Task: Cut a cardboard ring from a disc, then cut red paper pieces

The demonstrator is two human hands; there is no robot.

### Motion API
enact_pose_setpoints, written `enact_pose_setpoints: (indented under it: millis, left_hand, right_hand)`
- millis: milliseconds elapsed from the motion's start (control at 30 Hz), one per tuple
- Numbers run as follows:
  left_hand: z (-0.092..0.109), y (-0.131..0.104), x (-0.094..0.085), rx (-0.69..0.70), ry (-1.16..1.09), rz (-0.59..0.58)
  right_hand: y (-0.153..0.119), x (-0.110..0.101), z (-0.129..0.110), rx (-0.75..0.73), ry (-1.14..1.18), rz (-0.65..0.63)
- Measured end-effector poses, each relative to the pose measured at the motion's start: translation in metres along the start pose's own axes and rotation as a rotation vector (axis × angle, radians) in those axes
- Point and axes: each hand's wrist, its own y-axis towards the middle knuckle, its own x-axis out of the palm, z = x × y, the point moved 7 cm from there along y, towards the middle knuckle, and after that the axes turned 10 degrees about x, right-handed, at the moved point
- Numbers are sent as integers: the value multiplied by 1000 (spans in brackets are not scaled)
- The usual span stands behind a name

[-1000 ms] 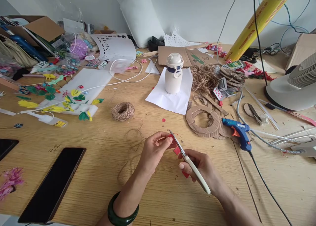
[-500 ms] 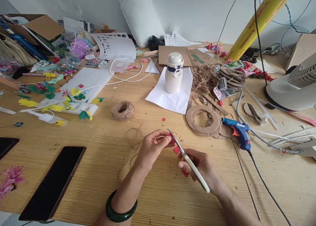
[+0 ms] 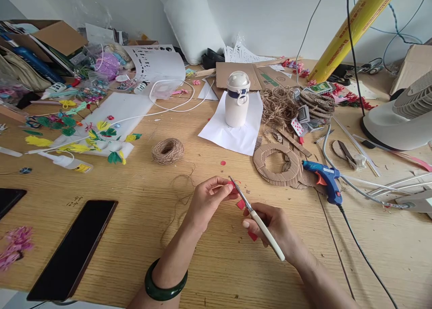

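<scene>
Low over the middle of the wooden table, my left hand (image 3: pixel 211 198) pinches a small red piece (image 3: pixel 232 187) between thumb and fingers; paper or felt, I cannot tell. My right hand (image 3: pixel 270 225) is closed around the pale handles of a pair of scissors (image 3: pixel 261 228). The scissor blades lie against the red piece, pointing up and left. Red scraps (image 3: pixel 240 204) lie on the table beneath the blades, and another one shows by my right thumb. Farther forward lies a red disc (image 3: pixel 223 163).
A twine ball (image 3: pixel 168 150) lies left of my hands. Beyond stands a white bottle (image 3: pixel 236 104) on paper. To the right are a cardboard ring (image 3: pixel 278 165), a blue glue gun (image 3: pixel 324 178) with its cord, and a fan (image 3: pixel 398 115). A phone (image 3: pixel 72 250) lies at front left.
My hands stay nearly in place. The red piece shows a little more beside the blades, and the scissor handles have shifted slightly up and left.
</scene>
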Motion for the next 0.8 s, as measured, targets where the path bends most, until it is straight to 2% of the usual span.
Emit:
enact_pose_setpoints:
  millis: [133, 233, 333, 467, 567, 700, 800]
  left_hand:
    - [-1, -1, -1, -48, 21, -3]
    - [-3, -5, 8, -111, 78, -114]
    - [-4, -9, 17, -116, 135, -223]
    - [-12, -14, 22, -127, 171, -292]
    - [-21, -18, 27, -164, 167, -338]
    - [-21, -21, 33, -162, 145, -366]
    - [-15, -21, 36, -133, 144, -337]
  right_hand:
    - [2, -2, -1, -19, 73, 31]
    - [2, -7, -5, -65, 155, 91]
    - [0, -13, -10, -109, 221, 173]
    - [-4, -19, -15, -163, 275, 233]
    - [-5, -18, -18, -191, 272, 218]
    - [-5, -17, -16, -201, 269, 214]
    - [-5, -20, -13, -193, 316, 239]
